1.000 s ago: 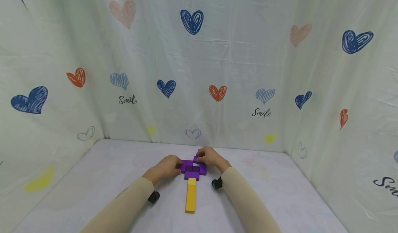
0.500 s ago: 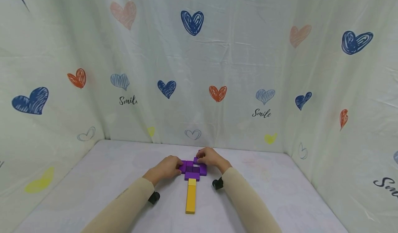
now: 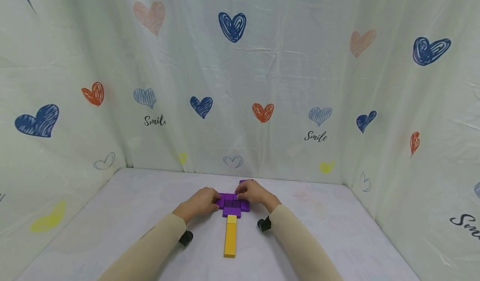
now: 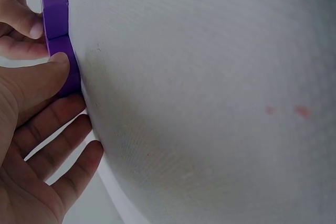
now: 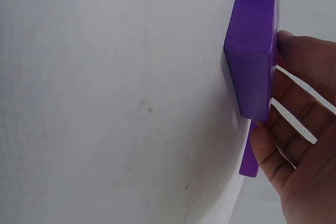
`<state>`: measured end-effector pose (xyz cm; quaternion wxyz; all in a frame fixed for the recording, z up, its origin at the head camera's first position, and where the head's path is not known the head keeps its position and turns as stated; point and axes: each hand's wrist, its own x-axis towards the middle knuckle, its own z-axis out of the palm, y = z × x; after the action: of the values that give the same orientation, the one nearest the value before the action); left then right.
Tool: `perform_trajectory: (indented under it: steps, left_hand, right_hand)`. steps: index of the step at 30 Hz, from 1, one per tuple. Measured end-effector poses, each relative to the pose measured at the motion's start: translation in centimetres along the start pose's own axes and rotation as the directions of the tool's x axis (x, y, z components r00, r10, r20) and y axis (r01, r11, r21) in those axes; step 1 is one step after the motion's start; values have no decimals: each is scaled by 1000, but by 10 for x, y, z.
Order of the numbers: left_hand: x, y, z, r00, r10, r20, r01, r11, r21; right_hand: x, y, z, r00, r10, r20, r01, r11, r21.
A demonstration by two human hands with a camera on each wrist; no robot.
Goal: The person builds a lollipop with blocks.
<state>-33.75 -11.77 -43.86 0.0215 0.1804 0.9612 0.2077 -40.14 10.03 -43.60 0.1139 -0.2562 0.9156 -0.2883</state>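
Observation:
Purple blocks lie together as a flat cluster on the table, joined at the front by a purple crossbar block (image 3: 231,212). My left hand (image 3: 200,200) pinches the leftmost purple block (image 4: 73,80), thumb on top and index finger at its end. At the cluster's back right, my right hand (image 3: 256,192) has thumb and fingertips on a small purple block (image 3: 236,197), partly hidden by them. A larger purple block (image 5: 252,30) forms the right side. Another purple block (image 3: 245,181) shows behind the right hand.
A small yellow block (image 3: 231,219) and a long yellow block (image 3: 230,243) run from the cluster toward the front in a line. The white-covered table (image 3: 300,231) ends at a curtain (image 3: 277,139) printed with hearts. A black wrist camera (image 3: 264,224) sits under each sleeve.
The small purple block under my right fingers has moved toward the front, closing the white gap in the cluster. The purple block behind that hand has come into sight. My left hand stays put.

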Motion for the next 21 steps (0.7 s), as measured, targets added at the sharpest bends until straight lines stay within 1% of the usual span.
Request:
perform_trajectory:
  steps: [5,9,13,17,21]
  left_hand:
    - [0,2,-1,1000,-4,-1,4,1000,13]
    - [0,1,0,1000,-2,1,2,1000,13]
    - [0,1,0,1000,4,4,-4,1000,17]
    - [0,1,-1,1000,11,-1,-11,1000,19]
    - [0,1,-1,1000,13,-6,-13,1000,13]
  right_hand:
    - [-1,0,0,1000,8,6,-8,1000,5]
    - [-1,2,0,1000,-4,-4,4,1000,-20]
    - [-1,7,-5,998,-18,-58,15,999,-45]
    - [-2,13,-12,992,-4,-122,-2,999,-48]
    - [-2,16,-20,987,9,-162,-19,998,-59]
